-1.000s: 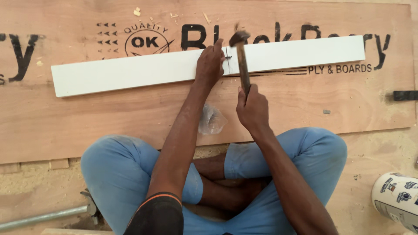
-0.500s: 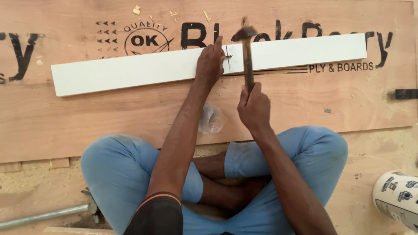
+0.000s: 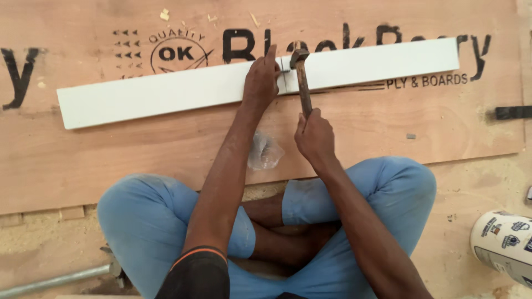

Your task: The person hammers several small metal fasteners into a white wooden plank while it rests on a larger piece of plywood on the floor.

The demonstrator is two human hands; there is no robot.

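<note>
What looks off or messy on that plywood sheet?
Little. The long white strip lies slightly tilted across the brown plywood sheet, right end higher. Wood chips are scattered near the top edge, and a crumpled clear plastic bag sits by the knees. No visible damage.

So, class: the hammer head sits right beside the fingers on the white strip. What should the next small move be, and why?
Probably a short, light tap. The left hand pinches what looks like a small nail upright on the white strip, and the hammer in the right hand has its head very close to those fingers. A gentle strike should seat it while sparing the fingers.
</note>
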